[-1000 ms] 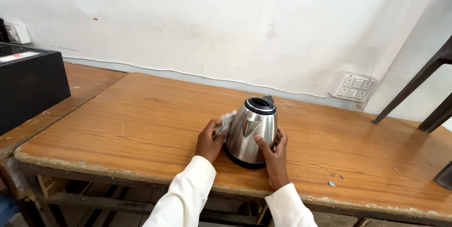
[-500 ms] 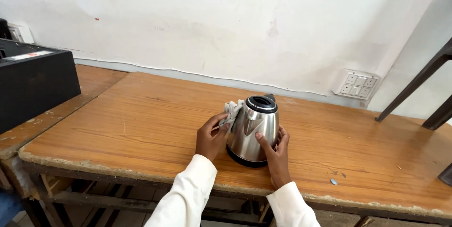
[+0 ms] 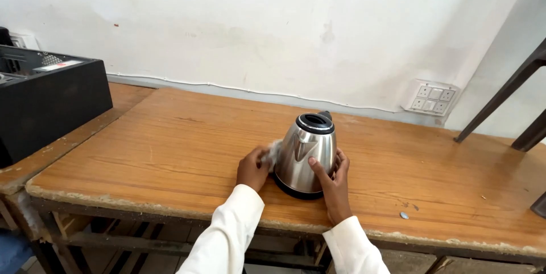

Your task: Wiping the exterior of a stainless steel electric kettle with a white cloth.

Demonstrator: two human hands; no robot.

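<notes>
A shiny steel kettle (image 3: 305, 154) with a black rim and black base stands upright on the wooden table (image 3: 170, 154). My right hand (image 3: 331, 183) wraps around its right side, thumb on the front. My left hand (image 3: 253, 169) presses a small pale cloth (image 3: 272, 153) against the kettle's left side. Both arms wear white sleeves. The kettle's handle is at the back, mostly hidden.
A black box-shaped case (image 3: 48, 100) sits on a second table at the left. A wall socket plate (image 3: 432, 99) is on the white wall. Dark chair legs (image 3: 515, 95) lean in at the right. A small coin-like speck (image 3: 404, 215) lies near the table's front edge.
My left hand with the cloth has slid down the kettle's left side, from near the top to the lower body. The right hand has stayed on the kettle.
</notes>
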